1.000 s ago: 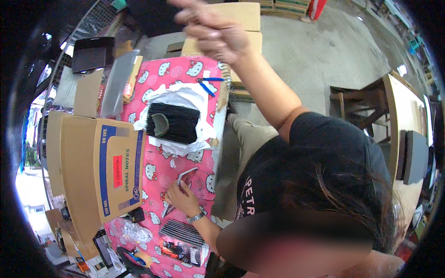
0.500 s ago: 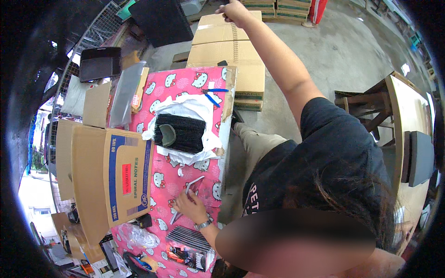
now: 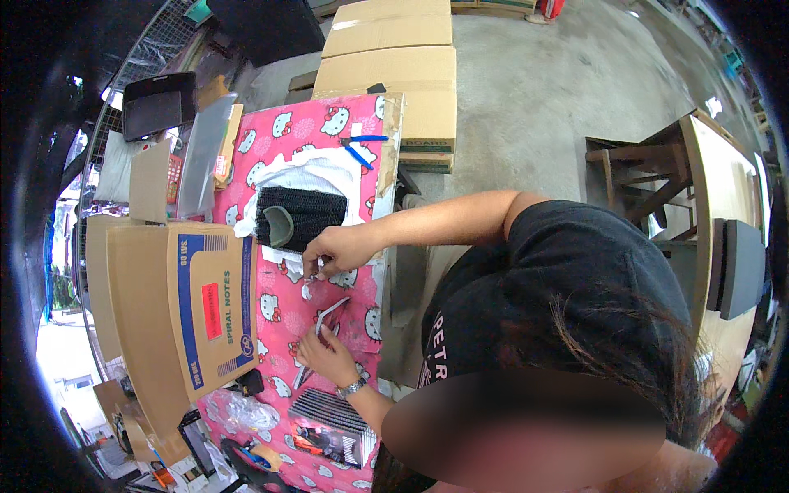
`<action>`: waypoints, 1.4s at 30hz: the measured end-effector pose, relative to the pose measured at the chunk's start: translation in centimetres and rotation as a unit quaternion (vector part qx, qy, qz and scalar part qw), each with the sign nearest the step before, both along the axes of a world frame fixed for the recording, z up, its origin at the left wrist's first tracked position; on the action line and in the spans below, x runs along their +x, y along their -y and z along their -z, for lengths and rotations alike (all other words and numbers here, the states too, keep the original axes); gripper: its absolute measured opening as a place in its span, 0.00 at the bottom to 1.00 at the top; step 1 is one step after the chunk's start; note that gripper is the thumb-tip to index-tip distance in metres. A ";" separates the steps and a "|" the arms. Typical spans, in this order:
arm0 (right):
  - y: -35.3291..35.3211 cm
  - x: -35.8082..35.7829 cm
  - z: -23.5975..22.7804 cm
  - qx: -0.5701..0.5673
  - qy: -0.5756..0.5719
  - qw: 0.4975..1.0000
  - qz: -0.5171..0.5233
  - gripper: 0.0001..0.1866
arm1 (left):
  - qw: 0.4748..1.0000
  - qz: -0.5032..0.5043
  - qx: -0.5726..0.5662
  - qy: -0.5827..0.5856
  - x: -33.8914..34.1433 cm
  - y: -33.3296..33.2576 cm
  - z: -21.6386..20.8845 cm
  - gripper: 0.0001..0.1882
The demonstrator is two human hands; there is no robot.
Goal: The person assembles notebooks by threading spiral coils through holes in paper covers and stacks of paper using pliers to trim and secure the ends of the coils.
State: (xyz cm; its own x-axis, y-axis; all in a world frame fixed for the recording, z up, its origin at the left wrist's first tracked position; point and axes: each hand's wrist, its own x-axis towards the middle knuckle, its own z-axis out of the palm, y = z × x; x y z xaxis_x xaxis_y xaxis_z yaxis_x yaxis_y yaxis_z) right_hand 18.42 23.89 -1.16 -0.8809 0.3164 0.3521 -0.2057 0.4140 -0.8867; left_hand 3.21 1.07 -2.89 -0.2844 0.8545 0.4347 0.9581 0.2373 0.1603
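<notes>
My left hand (image 3: 327, 355), with a metal watch at the wrist, is closed around a thin white-edged booklet (image 3: 333, 312); the fingers hide part of it. My right hand (image 3: 339, 251) reaches across the table edge with its fingers pinched together. Whatever is between them is too small to make out. A white scrap (image 3: 306, 290) lies just below its fingertips. Beyond the right hand, a bundle of black binding coils (image 3: 316, 209) rests on crumpled white wrapping (image 3: 329, 164), with a grey-green curved piece (image 3: 279, 226) on top. A stack of spiral notebooks (image 3: 333, 431) sits nearest my left wrist.
Pink patterned cloth (image 3: 267, 308) covers the table. A large open cardboard box (image 3: 209, 312) stands along its far side. Blue-handled pliers (image 3: 362, 149), clear plastic (image 3: 242, 415) and a tape roll (image 3: 265, 457) lie about. Closed cartons (image 3: 386, 70) are stacked to the right.
My right arm has come back from the cartons, and its hand is now over the table near the black coils. The left hand keeps its hold on the booklet. The whole view has shifted slightly.
</notes>
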 end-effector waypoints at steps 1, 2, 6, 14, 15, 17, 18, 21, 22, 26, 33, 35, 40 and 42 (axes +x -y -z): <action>0.2 -0.3 0.1 -0.012 -0.001 1.000 -0.007 0.15 | 1.000 0.003 0.009 -0.005 0.1 0.0 -0.1 0.12; 0.2 -0.5 0.1 -0.023 -0.002 1.000 -0.011 0.15 | 1.000 0.000 0.011 -0.009 0.1 -0.1 -0.1 0.12; -0.1 -0.5 -0.4 0.010 0.033 0.999 0.005 0.14 | 1.000 -0.023 0.005 -0.018 0.0 0.4 0.1 0.12; -1.5 0.1 -0.5 -0.031 0.056 0.998 0.011 0.14 | 0.999 -0.012 0.021 -0.024 -0.5 0.2 0.6 0.13; -1.5 0.1 -0.3 -0.029 0.052 0.998 0.011 0.14 | 1.000 -0.013 0.017 -0.019 -0.5 0.0 0.5 0.13; -1.0 -0.1 0.1 -0.025 0.045 0.999 0.011 0.14 | 1.000 -0.009 0.019 -0.013 -0.3 -0.2 0.4 0.13; -0.7 -0.3 0.1 -0.033 0.046 0.998 0.002 0.14 | 1.000 -0.007 0.025 -0.013 -0.3 -0.1 0.3 0.13; -0.2 -0.3 0.0 -0.038 0.046 0.998 -0.013 0.14 | 1.000 -0.015 0.018 -0.020 -0.3 0.0 0.3 0.13; -0.1 -0.2 -0.2 -0.029 0.042 0.999 -0.011 0.14 | 0.999 -0.020 0.011 -0.023 -0.3 0.1 0.3 0.14; -0.8 -0.2 0.1 -0.032 0.032 0.999 0.013 0.15 | 1.000 -0.019 0.009 -0.017 0.0 -0.1 -0.1 0.14; -0.8 -0.2 0.0 -0.058 0.068 0.996 -0.008 0.15 | 1.000 -0.025 -0.007 -0.002 -0.1 0.0 -0.1 0.16; -0.8 -0.2 0.7 -0.092 0.058 0.994 -0.017 0.15 | 1.000 -0.019 0.000 -0.009 0.0 -0.3 0.0 0.14; -0.5 -0.6 0.2 -0.066 0.059 0.996 -0.015 0.14 | 1.000 -0.008 0.022 -0.018 -0.1 0.0 0.0 0.12; -0.6 -0.6 0.0 -0.071 0.061 0.996 -0.008 0.14 | 1.000 -0.014 0.008 -0.015 0.0 0.1 0.0 0.12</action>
State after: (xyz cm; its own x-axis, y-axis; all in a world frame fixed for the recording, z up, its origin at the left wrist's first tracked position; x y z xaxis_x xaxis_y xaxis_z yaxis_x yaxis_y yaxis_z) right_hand 17.80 24.48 -1.13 -0.9194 0.3410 0.1959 -0.0993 0.2809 -0.9546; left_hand 3.16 0.96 -2.84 -0.2940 0.8396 0.4567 0.9558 0.2611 0.1353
